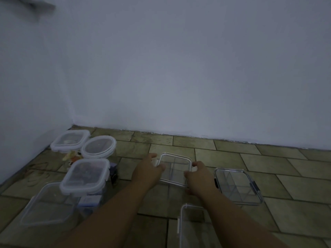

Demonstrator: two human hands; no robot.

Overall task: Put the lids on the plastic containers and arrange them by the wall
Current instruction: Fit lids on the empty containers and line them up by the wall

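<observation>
A clear square plastic container stands on the tiled floor in the middle. My left hand grips its left side and my right hand grips its right front corner. To its right lies a clear lid with dark clips. By the left wall stand three lidded containers: a square one, a round one and a taller square one. A large open container sits at the near left. Another clear container shows at the bottom, partly hidden by my right forearm.
A pale wall meets the floor just behind the container, and a second wall closes the left side. Small colourful items lie between the lidded containers. Olive floor tiles stretch to the right.
</observation>
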